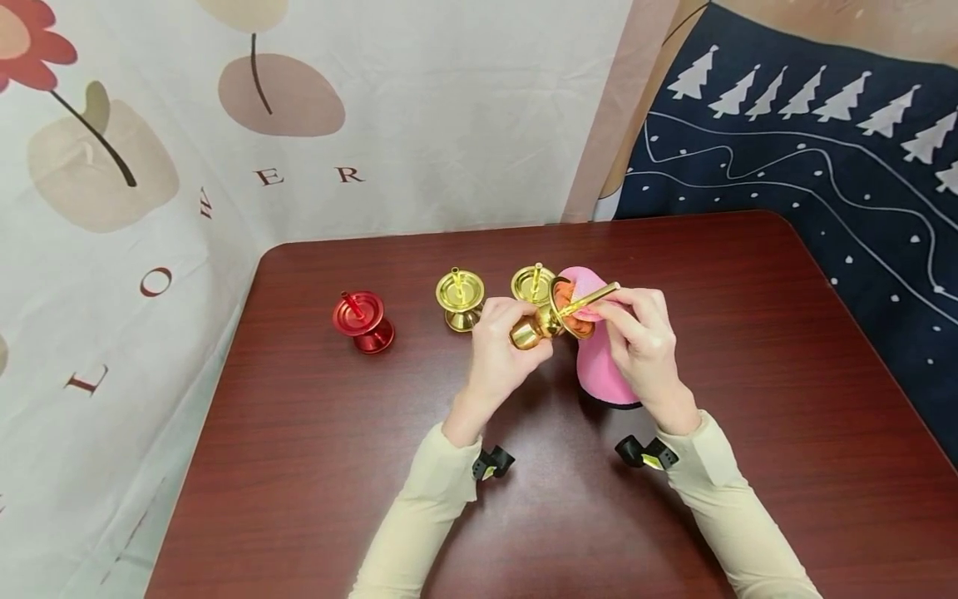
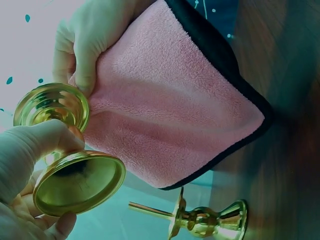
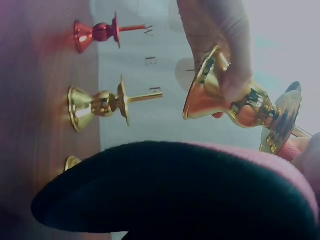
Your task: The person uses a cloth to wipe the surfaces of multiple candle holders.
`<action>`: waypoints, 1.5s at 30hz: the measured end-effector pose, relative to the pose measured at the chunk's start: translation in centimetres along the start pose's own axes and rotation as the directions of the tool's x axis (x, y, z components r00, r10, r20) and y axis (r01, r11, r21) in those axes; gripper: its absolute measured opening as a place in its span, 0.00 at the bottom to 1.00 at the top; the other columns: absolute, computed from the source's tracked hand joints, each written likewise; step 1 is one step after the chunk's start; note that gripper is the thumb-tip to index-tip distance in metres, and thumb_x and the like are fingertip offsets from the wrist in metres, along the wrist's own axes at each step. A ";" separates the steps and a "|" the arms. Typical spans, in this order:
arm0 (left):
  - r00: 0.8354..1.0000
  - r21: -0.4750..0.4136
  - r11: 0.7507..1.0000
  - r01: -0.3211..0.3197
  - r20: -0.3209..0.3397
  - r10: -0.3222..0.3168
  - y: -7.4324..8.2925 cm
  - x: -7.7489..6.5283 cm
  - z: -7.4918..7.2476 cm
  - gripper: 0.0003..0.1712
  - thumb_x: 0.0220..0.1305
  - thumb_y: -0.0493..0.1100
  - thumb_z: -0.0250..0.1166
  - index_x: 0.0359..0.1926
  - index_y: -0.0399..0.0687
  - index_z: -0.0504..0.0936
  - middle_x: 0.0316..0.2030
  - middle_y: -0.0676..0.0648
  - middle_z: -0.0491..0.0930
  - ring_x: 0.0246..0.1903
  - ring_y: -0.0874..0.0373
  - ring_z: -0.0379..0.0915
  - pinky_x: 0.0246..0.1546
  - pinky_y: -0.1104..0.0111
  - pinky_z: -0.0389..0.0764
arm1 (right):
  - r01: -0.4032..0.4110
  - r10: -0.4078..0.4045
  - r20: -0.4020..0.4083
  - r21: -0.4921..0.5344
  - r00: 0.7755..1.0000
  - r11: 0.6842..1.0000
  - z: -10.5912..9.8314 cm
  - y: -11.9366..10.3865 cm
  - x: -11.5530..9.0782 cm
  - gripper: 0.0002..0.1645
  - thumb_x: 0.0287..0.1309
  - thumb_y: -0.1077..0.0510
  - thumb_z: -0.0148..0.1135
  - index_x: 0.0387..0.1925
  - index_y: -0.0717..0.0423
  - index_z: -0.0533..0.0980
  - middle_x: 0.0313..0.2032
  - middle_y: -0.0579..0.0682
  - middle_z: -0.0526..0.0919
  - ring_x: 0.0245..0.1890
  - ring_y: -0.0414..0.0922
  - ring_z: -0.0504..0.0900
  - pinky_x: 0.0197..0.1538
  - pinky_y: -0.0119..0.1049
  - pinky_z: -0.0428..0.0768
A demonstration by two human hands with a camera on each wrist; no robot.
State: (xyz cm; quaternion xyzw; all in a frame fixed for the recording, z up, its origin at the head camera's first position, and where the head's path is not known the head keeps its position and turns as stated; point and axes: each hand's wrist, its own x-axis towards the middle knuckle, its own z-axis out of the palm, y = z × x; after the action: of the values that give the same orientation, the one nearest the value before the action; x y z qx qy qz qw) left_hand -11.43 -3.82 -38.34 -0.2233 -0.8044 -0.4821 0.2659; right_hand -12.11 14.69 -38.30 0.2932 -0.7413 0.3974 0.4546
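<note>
Tilted above the table is a shiny gold candlestick (image 1: 549, 321) with a round dish and a thin spike. My left hand (image 1: 500, 348) grips it by its stem and flared foot, best seen in the left wrist view, where the hollow foot (image 2: 82, 185) faces the camera. My right hand (image 1: 645, 343) pinches a pink cloth (image 1: 604, 371) with a dark edging at the dish, close to the spike. The rest of that cloth (image 2: 175, 95) hangs down below the right hand. In the right wrist view its dark underside (image 3: 175, 190) covers much of the lower part.
A red candlestick (image 1: 364, 322) stands upright at the left of the brown table (image 1: 314, 466). Two gold candlesticks stand upright behind my hands, one (image 1: 460, 298) behind the left hand, another (image 1: 533, 284) partly hidden by the held one. A patterned curtain (image 1: 449, 108) hangs behind the table.
</note>
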 end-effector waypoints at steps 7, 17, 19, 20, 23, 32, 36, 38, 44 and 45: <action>1.000 0.101 0.995 0.005 -0.030 -0.002 0.1 -0.2 0.5 0.17 0.32 0.33 0.70 0.31 0.36 0.81 0.29 0.43 0.81 0.38 0.49 0.69 0.39 0.62 0.73 | -0.020 0.023 0.092 -0.032 0.996 0.999 -0.1 -0.7 -0.5 0.13 0.49 0.77 0.57 0.31 0.62 0.81 0.34 0.59 0.79 0.36 0.58 0.72 0.44 0.42 0.69; 0.991 0.392 0.917 -0.076 -0.075 0.114 0.1 -0.3 0.7 0.15 0.33 0.32 0.70 0.29 0.40 0.78 0.31 0.46 0.80 0.40 0.51 0.70 0.38 0.60 0.70 | -0.236 0.228 0.130 0.050 0.965 0.970 -1.0 -3.5 -1.0 0.16 0.47 0.78 0.58 0.37 0.64 0.82 0.35 0.58 0.81 0.37 0.51 0.74 0.41 0.26 0.68; 0.989 0.410 0.908 -0.080 -0.084 0.125 0.1 -0.2 0.5 0.15 0.34 0.32 0.70 0.29 0.41 0.79 0.31 0.46 0.80 0.40 0.51 0.70 0.37 0.60 0.70 | -0.248 0.238 0.115 0.087 0.965 0.965 -1.0 -3.8 -0.9 0.16 0.46 0.78 0.60 0.37 0.65 0.82 0.35 0.58 0.81 0.37 0.50 0.75 0.40 0.25 0.67; 0.988 0.405 0.911 -0.078 -0.089 0.124 0.0 -0.2 0.5 0.15 0.33 0.33 0.70 0.29 0.41 0.79 0.31 0.46 0.80 0.40 0.51 0.70 0.37 0.60 0.70 | -0.242 0.230 0.114 0.100 0.966 0.965 -1.1 -3.8 -0.9 0.15 0.46 0.77 0.60 0.37 0.65 0.82 0.35 0.58 0.81 0.37 0.49 0.75 0.39 0.25 0.67; 0.991 0.346 0.937 -0.056 -0.097 0.095 -0.1 -0.2 0.3 0.16 0.33 0.33 0.71 0.30 0.40 0.80 0.31 0.45 0.80 0.40 0.50 0.70 0.39 0.59 0.71 | -0.213 0.201 0.121 0.099 0.972 0.972 -1.1 -3.6 -0.9 0.13 0.47 0.76 0.60 0.36 0.65 0.82 0.34 0.58 0.81 0.35 0.49 0.74 0.36 0.25 0.66; 0.999 0.119 0.993 0.022 -0.027 -0.019 0.0 -0.3 -0.3 0.18 0.32 0.34 0.72 0.32 0.38 0.82 0.30 0.44 0.81 0.39 0.49 0.71 0.44 0.60 0.70 | -0.243 0.239 0.063 0.075 0.969 0.967 -1.4 -0.5 -0.8 0.13 0.44 0.79 0.60 0.33 0.67 0.82 0.34 0.61 0.81 0.37 0.50 0.74 0.37 0.25 0.65; 0.999 0.060 0.998 0.021 0.032 -0.023 0.4 -0.2 -0.3 0.18 0.32 0.35 0.72 0.32 0.39 0.82 0.31 0.44 0.81 0.38 0.50 0.71 0.43 0.60 0.71 | -0.286 0.282 0.051 0.116 0.958 0.951 -1.4 0.9 -0.3 0.11 0.43 0.79 0.61 0.30 0.68 0.82 0.34 0.62 0.81 0.39 0.43 0.74 0.34 0.23 0.65; 0.997 0.040 0.999 0.024 0.067 -0.026 0.6 -0.2 -0.3 0.17 0.33 0.35 0.72 0.32 0.40 0.82 0.31 0.45 0.80 0.38 0.51 0.71 0.42 0.61 0.71 | -0.290 0.285 0.054 0.156 0.957 0.944 -1.4 1.4 0.0 0.11 0.42 0.80 0.62 0.30 0.69 0.82 0.34 0.63 0.80 0.39 0.41 0.74 0.32 0.24 0.64; 0.990 0.005 0.999 0.053 0.132 -0.053 0.9 0.0 0.0 0.16 0.35 0.36 0.73 0.31 0.41 0.82 0.30 0.47 0.80 0.39 0.52 0.71 0.40 0.62 0.72 | -0.233 0.215 0.095 0.271 0.972 0.934 -1.3 2.2 0.5 0.12 0.42 0.80 0.62 0.31 0.68 0.82 0.34 0.65 0.79 0.40 0.42 0.73 0.34 0.25 0.67; 0.990 -0.001 0.999 0.051 0.130 -0.050 0.9 0.0 0.0 0.16 0.35 0.36 0.73 0.31 0.41 0.82 0.30 0.47 0.80 0.39 0.52 0.71 0.40 0.62 0.72 | -0.223 0.201 0.105 0.280 0.974 0.934 -1.3 2.3 0.5 0.10 0.44 0.78 0.63 0.31 0.68 0.82 0.34 0.65 0.79 0.40 0.43 0.73 0.36 0.25 0.68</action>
State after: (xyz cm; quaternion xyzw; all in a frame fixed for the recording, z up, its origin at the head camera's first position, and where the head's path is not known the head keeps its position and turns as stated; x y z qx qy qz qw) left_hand -10.91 -3.42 -37.77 -0.2343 -0.8243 -0.4750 0.2002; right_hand -13.60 16.92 -38.22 0.2894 -0.7187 0.5373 0.3333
